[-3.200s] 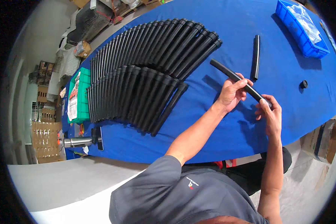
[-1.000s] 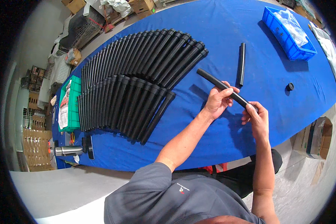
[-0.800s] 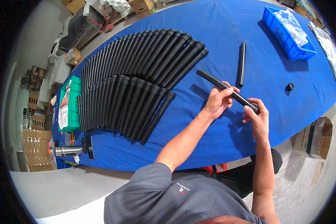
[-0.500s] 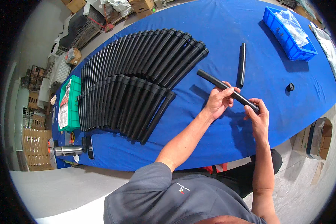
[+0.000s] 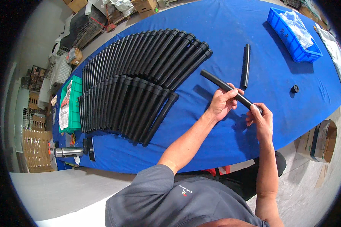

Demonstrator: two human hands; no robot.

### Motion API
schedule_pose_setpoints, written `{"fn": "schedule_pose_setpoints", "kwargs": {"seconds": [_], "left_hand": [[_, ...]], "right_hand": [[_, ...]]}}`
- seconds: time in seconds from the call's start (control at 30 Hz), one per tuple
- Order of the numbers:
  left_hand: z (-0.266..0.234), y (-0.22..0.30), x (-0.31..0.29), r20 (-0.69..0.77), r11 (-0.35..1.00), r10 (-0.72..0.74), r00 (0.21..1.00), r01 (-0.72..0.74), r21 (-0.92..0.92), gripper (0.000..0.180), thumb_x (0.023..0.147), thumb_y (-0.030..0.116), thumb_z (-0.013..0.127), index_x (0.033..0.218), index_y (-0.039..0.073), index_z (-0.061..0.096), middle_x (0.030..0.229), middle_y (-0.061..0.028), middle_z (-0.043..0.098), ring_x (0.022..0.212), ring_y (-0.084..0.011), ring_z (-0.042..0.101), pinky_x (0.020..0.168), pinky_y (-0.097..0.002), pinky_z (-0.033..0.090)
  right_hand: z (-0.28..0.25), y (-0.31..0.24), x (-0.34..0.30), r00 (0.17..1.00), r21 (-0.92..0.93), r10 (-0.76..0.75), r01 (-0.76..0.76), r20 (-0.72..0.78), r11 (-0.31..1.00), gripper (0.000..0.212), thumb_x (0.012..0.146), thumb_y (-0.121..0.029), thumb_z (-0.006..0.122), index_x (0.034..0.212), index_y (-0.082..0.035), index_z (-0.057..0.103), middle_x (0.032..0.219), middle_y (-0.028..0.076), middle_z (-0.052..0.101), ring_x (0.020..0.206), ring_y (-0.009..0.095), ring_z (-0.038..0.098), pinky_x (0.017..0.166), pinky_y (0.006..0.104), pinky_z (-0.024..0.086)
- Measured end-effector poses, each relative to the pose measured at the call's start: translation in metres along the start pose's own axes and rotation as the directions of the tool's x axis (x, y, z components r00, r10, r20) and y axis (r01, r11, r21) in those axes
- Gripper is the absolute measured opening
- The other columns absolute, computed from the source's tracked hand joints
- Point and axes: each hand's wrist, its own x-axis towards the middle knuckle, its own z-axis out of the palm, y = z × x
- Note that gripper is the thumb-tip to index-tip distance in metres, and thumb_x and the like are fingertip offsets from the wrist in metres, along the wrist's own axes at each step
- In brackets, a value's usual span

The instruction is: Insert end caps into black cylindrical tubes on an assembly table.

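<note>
A black plastic tube (image 5: 216,80) slants over the table, its far end pointing up to the left. My left hand (image 5: 222,104) is closed round its middle, thumb on top. At the near right end, my right hand (image 5: 262,119) has its thumb and fingers closed on the tube; the fingers cover the tip, so I cannot see whether a cap sits there. A second black tube (image 5: 246,66) lies just beyond, without a visible cap. To the right a small round black cap (image 5: 294,89) rests on the cloth.
Many capped black tubes lie side by side in a back row (image 5: 134,53) and a front row (image 5: 117,106) on the blue cloth (image 5: 231,22). A green crate (image 5: 76,109) and a steel flask (image 5: 69,152) are at left. A blue crate (image 5: 310,55) holding clear plastic bags stands far right.
My right fingers have shifted their grip at the tube's near end, now covering its tip. The left hand and the other things stay in place.
</note>
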Motion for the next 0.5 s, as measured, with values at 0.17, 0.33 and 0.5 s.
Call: {"fn": "schedule_pose_setpoints", "kwargs": {"seconds": [0.17, 0.33, 0.5], "left_hand": [[0.004, -0.003, 0.001, 0.003, 1.0, 0.008, 1.0, -0.008, -0.001, 0.017, 0.09, 0.011, 0.067, 0.103, 0.012, 0.056, 0.099, -0.0148, 0.069, 0.061, -0.0123, 0.065, 0.05, -0.0241, 0.054], [0.001, -0.001, -0.001, 0.01, 1.0, 0.006, 1.0, -0.006, -0.005, 0.016, 0.091, 0.011, 0.067, 0.103, 0.012, 0.056, 0.099, -0.0148, 0.069, 0.062, -0.0122, 0.065, 0.051, -0.0249, 0.054], [0.004, -0.004, 0.002, -0.015, 1.0, 0.004, 1.0, -0.004, -0.011, 0.017, 0.09, 0.011, 0.067, 0.103, 0.012, 0.056, 0.099, -0.0157, 0.069, 0.061, -0.0125, 0.065, 0.051, -0.0252, 0.054]], "right_hand": [[0.001, 0.004, -0.001, 0.966, -0.156, -0.256, 0.248, -0.032, 0.956, 0.027, 0.091, -0.017, 0.067, 0.109, 0.002, 0.058, 0.081, 0.005, 0.061, 0.068, 0.01, 0.062, 0.05, 0.0244, 0.051], [-0.004, 0.003, 0.002, 0.999, 0.021, 0.047, -0.048, 0.028, 0.999, 0.023, 0.09, -0.011, 0.068, 0.107, 0.0, 0.059, 0.077, 0.001, 0.057, 0.066, 0.007, 0.058, 0.052, 0.0231, 0.048], [-0.002, 0.008, 0.002, 0.983, -0.074, -0.185, 0.182, -0.025, 0.98, 0.024, 0.092, -0.015, 0.067, 0.107, 0.001, 0.059, 0.076, 0.002, 0.059, 0.064, 0.008, 0.059, 0.05, 0.0238, 0.049]]}}
